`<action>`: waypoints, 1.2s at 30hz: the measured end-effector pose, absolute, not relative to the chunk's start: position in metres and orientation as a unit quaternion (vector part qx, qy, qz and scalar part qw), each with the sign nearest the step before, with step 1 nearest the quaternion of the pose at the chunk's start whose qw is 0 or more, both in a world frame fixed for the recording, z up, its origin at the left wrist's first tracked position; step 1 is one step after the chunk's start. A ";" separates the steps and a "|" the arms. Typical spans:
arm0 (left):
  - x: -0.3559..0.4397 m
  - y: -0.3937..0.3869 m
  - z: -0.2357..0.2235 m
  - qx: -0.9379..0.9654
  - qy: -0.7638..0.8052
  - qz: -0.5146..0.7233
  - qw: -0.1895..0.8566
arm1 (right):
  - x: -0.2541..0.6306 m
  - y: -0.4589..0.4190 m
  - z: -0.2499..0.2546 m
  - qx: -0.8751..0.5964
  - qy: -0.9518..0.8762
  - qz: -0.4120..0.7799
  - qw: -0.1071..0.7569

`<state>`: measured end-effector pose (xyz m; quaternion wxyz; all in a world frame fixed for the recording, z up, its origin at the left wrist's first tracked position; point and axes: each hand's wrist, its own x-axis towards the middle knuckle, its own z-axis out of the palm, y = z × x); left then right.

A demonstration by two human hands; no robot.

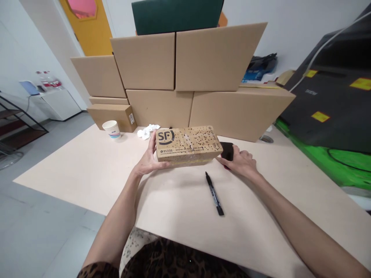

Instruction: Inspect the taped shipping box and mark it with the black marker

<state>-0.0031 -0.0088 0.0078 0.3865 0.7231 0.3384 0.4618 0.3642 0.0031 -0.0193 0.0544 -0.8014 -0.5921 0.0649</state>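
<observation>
A small cardboard parcel box point(188, 141) with black SF print, dark specks and clear tape lies in front of me, its near side facing me. My left hand point(149, 160) grips its left end, thumb along the near lower side and fingers behind the corner. At the box's right end my right hand point(240, 160) is closed around a flat black object point(227, 150); its kind is not clear, and part of it is hidden by the hand and box. Nearer to me, a black marker pen point(214, 195) lies capped on the table point(174, 197).
Large cardboard boxes point(160, 108) stand stacked across the table's back, with a dark green box point(176, 15) on top. A paper cup point(111, 129) and crumpled white tissue point(147, 132) sit at back left. A black case point(327, 88) and green surface point(333, 158) are to the right.
</observation>
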 end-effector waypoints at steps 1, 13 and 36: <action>-0.003 -0.009 0.008 0.724 0.335 0.463 0.387 | 0.366 0.007 -0.019 -0.809 -0.580 0.075 0.056; 0.001 -0.010 0.008 0.724 0.315 0.460 0.405 | 0.407 0.039 -0.038 -0.756 -0.421 0.304 0.398; -0.009 -0.008 0.006 0.716 0.362 0.461 0.380 | 0.351 -0.076 0.006 -0.412 -0.348 0.395 0.744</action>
